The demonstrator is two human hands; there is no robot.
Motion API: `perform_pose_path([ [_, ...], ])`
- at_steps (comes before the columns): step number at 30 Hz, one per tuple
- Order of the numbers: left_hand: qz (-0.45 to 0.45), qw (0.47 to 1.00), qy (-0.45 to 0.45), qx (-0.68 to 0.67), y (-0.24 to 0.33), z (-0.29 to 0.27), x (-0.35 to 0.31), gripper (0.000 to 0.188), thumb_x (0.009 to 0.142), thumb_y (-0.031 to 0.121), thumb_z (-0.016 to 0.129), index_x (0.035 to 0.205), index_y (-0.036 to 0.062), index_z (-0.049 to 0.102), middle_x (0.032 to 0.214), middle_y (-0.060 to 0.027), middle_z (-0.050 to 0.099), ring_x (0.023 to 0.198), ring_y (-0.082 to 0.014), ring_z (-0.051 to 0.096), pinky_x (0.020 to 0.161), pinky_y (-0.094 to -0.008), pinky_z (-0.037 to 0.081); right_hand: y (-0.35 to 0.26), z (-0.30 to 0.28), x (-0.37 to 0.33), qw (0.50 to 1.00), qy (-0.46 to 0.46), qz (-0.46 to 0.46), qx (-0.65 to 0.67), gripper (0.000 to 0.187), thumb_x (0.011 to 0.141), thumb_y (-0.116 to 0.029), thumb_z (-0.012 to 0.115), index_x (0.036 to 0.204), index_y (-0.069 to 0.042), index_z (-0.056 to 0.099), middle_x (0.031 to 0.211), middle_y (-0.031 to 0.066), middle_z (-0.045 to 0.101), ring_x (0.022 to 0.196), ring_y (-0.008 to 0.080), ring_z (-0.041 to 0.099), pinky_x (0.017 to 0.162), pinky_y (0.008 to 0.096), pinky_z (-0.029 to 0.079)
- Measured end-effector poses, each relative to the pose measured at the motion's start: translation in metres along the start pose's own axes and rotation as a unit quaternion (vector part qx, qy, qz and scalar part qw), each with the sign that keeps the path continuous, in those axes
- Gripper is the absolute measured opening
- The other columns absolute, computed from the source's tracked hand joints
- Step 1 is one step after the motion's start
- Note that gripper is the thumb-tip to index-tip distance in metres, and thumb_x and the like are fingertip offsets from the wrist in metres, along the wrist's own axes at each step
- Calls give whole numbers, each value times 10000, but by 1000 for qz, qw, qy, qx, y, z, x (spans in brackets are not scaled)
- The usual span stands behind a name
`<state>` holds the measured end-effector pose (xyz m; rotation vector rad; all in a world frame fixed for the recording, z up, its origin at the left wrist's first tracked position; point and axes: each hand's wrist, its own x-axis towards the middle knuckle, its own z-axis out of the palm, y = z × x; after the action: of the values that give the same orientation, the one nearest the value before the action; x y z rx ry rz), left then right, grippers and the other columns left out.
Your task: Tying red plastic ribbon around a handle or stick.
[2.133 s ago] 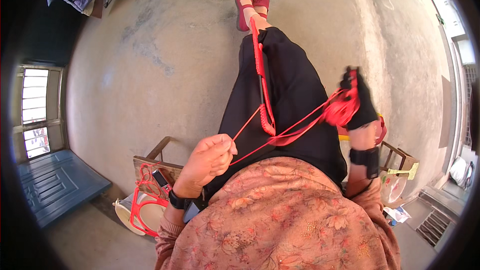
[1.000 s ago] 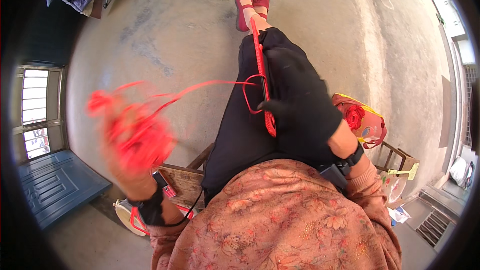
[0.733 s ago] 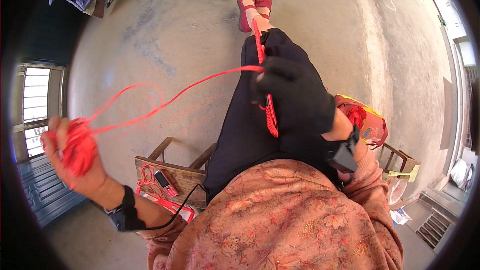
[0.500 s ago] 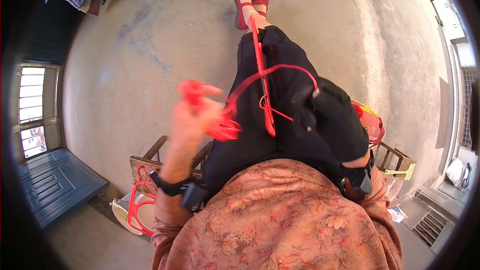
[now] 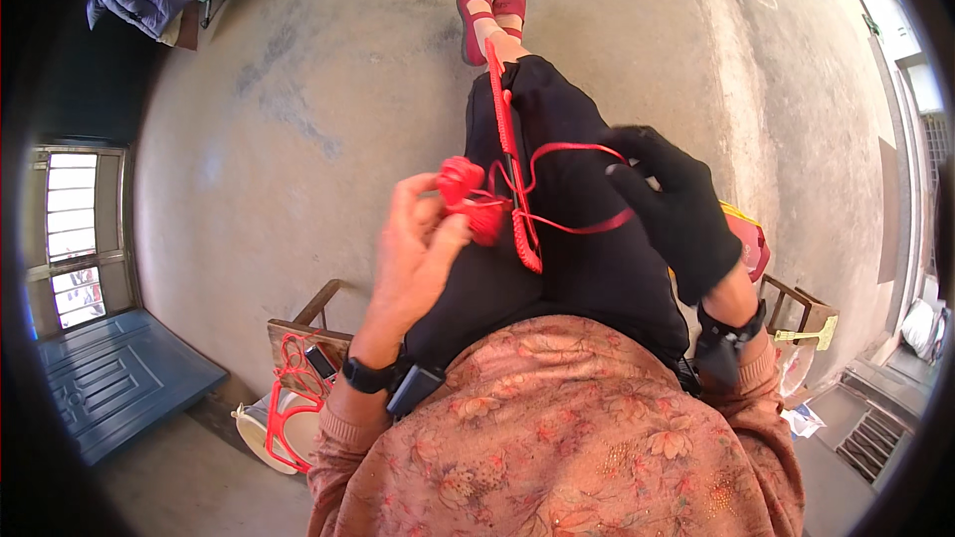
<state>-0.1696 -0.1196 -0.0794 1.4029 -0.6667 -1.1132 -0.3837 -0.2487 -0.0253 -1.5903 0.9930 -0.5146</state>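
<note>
My bare left hand [image 5: 413, 249] pinches a bundle of red cord [image 5: 460, 179] above my left thigh. A long narrow piece wrapped in red cord [image 5: 503, 124] lies lengthwise over my black trousers, from near the ankles up to the lap. My right hand [image 5: 686, 209], in a black glove, has thumb and forefinger closed on a loop of the same red cord [image 5: 572, 147]. Two strands run from that hand to the wrapped piece and cross it near its middle. Where the cord passes behind the gloved fingers is hidden.
At my left are a wooden seat edge [image 5: 288, 336] with a small dark device [image 5: 320, 362], a red frame [image 5: 274, 418] and a pale bucket [image 5: 249, 438]. A blue panelled board [image 5: 129, 378] lies further left. On the right are a red bag [image 5: 751, 241] and more wooden framing [image 5: 796, 310].
My left hand has moved right with the cord bundle, close to the wrapped piece. My gloved right hand has shifted slightly right, and the cord now forms a loop between both hands.
</note>
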Motion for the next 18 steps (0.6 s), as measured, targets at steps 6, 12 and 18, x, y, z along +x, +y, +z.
perform_pose_path([
  [6,205,814,-77,538,-3,-20,11,186,819,10,605,1002,34,585,915,-136,642,829,-283,641,711,-384,510,45,43,22,927,-26,-141,-347,166,803,-141,621,941,-50,638,953,152,652,840,317,643,711,399,510],
  [12,178,872,-103,445,-6,5,20,238,806,44,632,1042,34,599,943,-146,635,836,-293,649,691,-382,518,53,46,27,924,-112,-171,-324,149,789,-123,639,920,-57,615,929,132,652,875,299,649,741,376,517],
  [18,-124,935,-288,-163,29,-5,13,567,973,380,526,1429,91,353,1146,-131,616,927,-216,651,694,-301,554,17,5,5,979,-23,-15,202,261,852,-12,599,1112,20,607,1114,108,656,951,161,636,827,298,509],
])
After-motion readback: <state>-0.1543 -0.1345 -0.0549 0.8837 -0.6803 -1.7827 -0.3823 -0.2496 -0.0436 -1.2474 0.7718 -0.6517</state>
